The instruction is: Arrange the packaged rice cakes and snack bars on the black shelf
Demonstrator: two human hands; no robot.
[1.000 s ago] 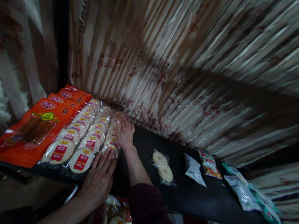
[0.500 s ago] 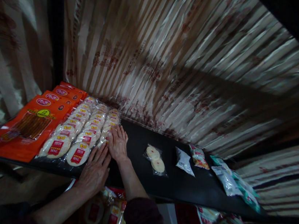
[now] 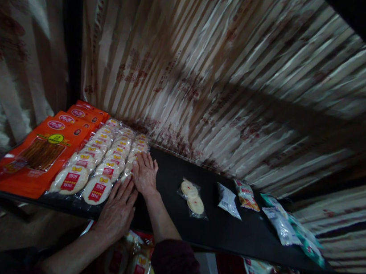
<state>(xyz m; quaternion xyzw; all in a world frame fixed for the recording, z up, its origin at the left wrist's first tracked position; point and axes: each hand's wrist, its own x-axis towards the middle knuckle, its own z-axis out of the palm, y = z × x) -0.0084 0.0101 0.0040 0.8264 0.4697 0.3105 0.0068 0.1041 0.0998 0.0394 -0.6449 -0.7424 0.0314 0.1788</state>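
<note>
the right hand has drawn nearer the left hand, baring the far crackers of the right-hand row on the shelf. both lie flat, fingers straight, gripping nothing visible; that row seems neatly aligned.

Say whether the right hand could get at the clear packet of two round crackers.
Probably yes: the right hand rests against the wrapped crackers, and only black shelf shows between it and the packet to its right.
</note>
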